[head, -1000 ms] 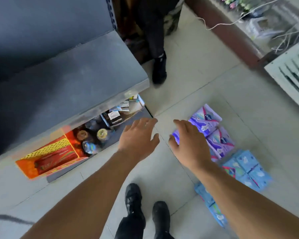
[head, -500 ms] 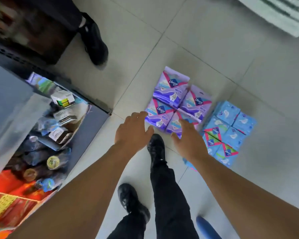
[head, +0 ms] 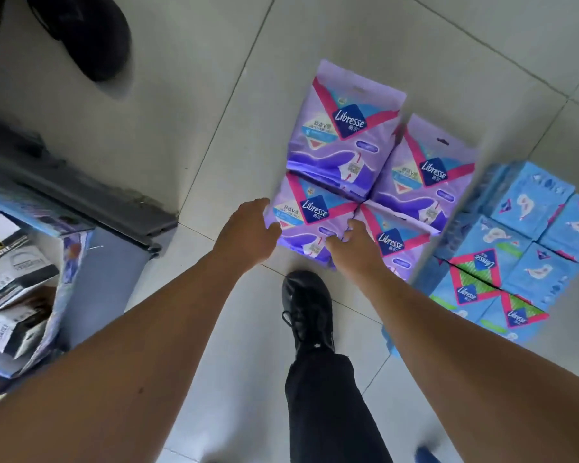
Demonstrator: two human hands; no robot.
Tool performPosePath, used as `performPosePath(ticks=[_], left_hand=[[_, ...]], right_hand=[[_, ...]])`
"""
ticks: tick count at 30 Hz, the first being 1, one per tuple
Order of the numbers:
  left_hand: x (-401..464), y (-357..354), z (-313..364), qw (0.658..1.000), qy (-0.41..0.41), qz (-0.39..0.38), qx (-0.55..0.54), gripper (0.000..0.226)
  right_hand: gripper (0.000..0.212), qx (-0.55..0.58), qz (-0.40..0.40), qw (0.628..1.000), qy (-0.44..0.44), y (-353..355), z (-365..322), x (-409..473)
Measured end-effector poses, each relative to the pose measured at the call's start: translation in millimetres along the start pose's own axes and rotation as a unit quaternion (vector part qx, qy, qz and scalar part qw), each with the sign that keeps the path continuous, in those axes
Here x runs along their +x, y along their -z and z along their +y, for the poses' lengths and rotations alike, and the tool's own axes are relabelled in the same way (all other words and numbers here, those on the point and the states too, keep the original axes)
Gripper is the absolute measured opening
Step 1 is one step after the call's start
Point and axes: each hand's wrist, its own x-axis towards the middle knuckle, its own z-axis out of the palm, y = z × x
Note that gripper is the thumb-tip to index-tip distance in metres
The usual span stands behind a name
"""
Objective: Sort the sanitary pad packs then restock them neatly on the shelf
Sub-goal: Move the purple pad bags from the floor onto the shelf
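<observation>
Purple packs (head: 345, 135) lie on the floor (head: 188, 135) in a square of four, with blue packs (head: 522, 242) just beside them on the right. The left hand (head: 248, 230) touches the left edge of the near-left purple pack (head: 310, 220), fingers bent round it. The right hand (head: 356, 243) presses its right side, fingers curled into the gap. A black shoe (head: 310, 309) stands just below.

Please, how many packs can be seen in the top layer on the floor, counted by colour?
Purple packs: 4
Blue packs: 6
Total: 10 on top; the layers beneath cannot be counted.
</observation>
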Motion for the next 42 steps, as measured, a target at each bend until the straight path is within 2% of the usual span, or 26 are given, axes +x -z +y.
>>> performPosePath(ticks=[3, 6, 9, 11, 13, 16, 20, 25, 30, 32, 35, 37, 39, 40, 42], left_hand=[[35.8, -23.9, -8.4, 0.999, 0.020, -0.022, -0.026, 0.059], [60.5, -42.8, -12.7, 0.996, 0.047, -0.050, -0.060, 0.068], [70.6, -51.6, -16.2, 0.994, 0.059, -0.044, -0.085, 0.063], [72.0, -52.1, -22.9, 0.993, 0.056, -0.037, -0.100, 0.067], [61.0, -42.5, -22.3, 0.991, 0.051, -0.041, -0.118, 0.062], [32.5, -21.4, -17.5, 0.992, 0.052, -0.017, -0.115, 0.053], [-5.0, -2.5, -16.8, 0.980, 0.032, 0.018, -0.195, 0.048], [-59.9, 28.0, -13.7, 0.958, 0.011, 0.098, -0.268, 0.042], [-132.5, 65.8, -9.4, 0.905, 0.010, 0.150, -0.399, 0.034], [-168.7, 79.8, -9.7, 0.880, 0.003, 0.145, -0.453, 0.034], [-226.6, 92.0, -21.6, 0.870, -0.027, 0.122, -0.477, 0.049], [-270.5, 103.1, -33.9, 0.866, -0.043, 0.155, -0.473, 0.061], [-310.0, 115.7, -48.3, 0.847, -0.069, 0.188, -0.493, 0.071], [-329.8, 123.1, -55.5, 0.840, -0.079, 0.199, -0.498, 0.068], [-368.2, 137.5, -71.6, 0.823, -0.103, 0.219, -0.514, 0.046]], right_hand=[[0.061, 0.057, 0.021, 0.998, -0.014, -9.8, 5.7, 30.7], [0.046, 0.078, 0.029, 0.996, -0.026, -16.2, 10.3, 47.6], [0.032, 0.090, 0.018, 0.996, -0.021, -16.8, 11.0, 53.3], [0.032, 0.074, 0.001, 0.997, -0.014, -13.8, 9.2, 51.3], [0.034, 0.067, -0.002, 0.998, -0.010, -11.5, 4.1, 44.4], [0.048, 0.070, 0.024, 0.997, 0.012, -8.6, -6.7, 24.5], [0.037, 0.094, 0.042, 0.993, 0.058, -0.7, -20.6, -11.9], [0.044, 0.098, 0.049, 0.982, 0.154, 22.4, -41.8, -67.6], [0.046, 0.105, 0.023, 0.970, 0.218, 39.9, -71.9, -145.4], [0.045, 0.123, 0.005, 0.962, 0.243, 42.2, -83.4, -184.8], [0.050, 0.135, -0.006, 0.949, 0.286, 41.7, -94.9, -244.3], [0.057, 0.158, -0.008, 0.938, 0.308, 38.2, -102.3, -285.6], [0.061, 0.155, -0.020, 0.931, 0.331, 33.8, -110.0, -330.3], [0.060, 0.147, -0.029, 0.926, 0.346, 30.1, -114.0, -351.9], [0.061, 0.137, -0.055, 0.916, 0.373, 19.9, -121.8, -389.2]])
